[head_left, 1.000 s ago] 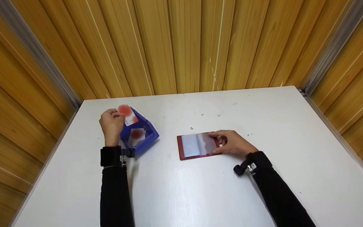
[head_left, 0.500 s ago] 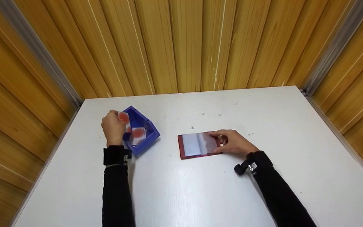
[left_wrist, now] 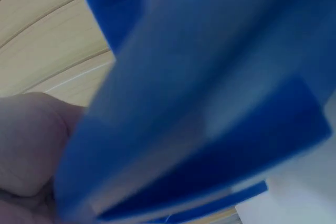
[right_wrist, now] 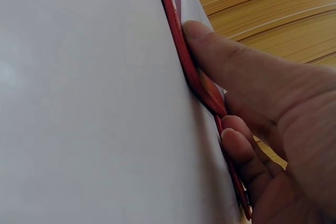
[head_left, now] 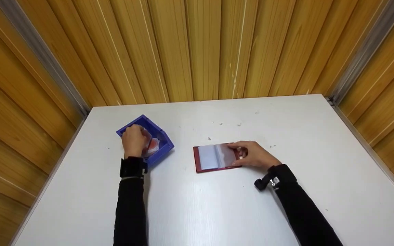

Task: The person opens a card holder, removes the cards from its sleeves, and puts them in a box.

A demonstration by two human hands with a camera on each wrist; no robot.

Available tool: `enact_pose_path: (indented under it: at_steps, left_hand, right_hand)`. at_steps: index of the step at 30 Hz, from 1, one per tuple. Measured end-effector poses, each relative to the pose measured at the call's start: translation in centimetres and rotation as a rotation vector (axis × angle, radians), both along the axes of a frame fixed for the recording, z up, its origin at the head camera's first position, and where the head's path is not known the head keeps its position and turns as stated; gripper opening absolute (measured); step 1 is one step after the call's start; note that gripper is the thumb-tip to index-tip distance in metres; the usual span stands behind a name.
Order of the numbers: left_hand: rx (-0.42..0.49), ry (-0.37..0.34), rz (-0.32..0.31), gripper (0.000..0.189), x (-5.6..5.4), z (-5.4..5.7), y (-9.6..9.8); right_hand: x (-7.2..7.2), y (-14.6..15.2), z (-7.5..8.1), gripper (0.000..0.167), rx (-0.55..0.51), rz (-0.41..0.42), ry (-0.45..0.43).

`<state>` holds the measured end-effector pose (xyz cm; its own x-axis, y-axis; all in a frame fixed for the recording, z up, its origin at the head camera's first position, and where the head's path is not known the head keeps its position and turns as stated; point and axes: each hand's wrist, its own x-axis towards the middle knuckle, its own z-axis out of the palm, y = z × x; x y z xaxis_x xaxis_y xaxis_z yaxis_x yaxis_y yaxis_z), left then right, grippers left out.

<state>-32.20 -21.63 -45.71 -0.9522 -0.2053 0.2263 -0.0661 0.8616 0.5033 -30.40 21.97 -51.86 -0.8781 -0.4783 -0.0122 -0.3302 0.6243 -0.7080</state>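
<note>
In the head view, my left hand (head_left: 134, 140) reaches into a blue plastic bin (head_left: 164, 154) at the left of the table. It pinches a card (head_left: 146, 136), whose face is partly hidden by the hand. Beside it in the bin lie more cards with a red round print (head_left: 153, 146). Blur in the left wrist view hides the fingertips; a pale see-through sheet (left_wrist: 173, 72) crosses the blue wall. My right hand (head_left: 255, 154) grips the right edge of an open red card album (head_left: 197, 162) with clear sleeves, thumb (right_wrist: 202, 38) on its inner side.
The white table (head_left: 197, 212) carries the bin and album, with bare surface between them. Small dark marks dot it behind the album. Wood-patterned panels (head_left: 204, 51) rise at the back and both sides.
My left hand has moved right and down into the bin with the card, which was held up over its left edge. My right hand and the album have stayed put.
</note>
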Motion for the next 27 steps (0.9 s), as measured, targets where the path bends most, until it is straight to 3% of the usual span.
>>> enact_pose_path:
  at_steps: [5, 11, 23, 27]
  left_hand:
    - [-0.074, -0.078, -0.041, 0.01, -0.3, -0.5, 0.6]
    - [-0.152, -0.111, -0.026, 0.008, -0.2, -0.7, 1.1]
    - [-0.339, -0.168, 0.014, 0.029, -0.2, -1.5, 3.1]
    - [-0.352, -0.17, 0.021, 0.039, -0.3, -1.8, 3.4]
  right_hand:
    - [0.1, 0.0, 0.2, 0.072, -0.021, -0.007, -0.028]
    - [0.0, -0.2, 0.0, 0.073, -0.03, -0.007, -0.035]
    - [-0.1, 0.0, -0.2, 0.071, -0.04, 0.022, -0.003]
    - [-0.1, 0.0, 0.0, 0.07, -0.032, 0.027, 0.001]
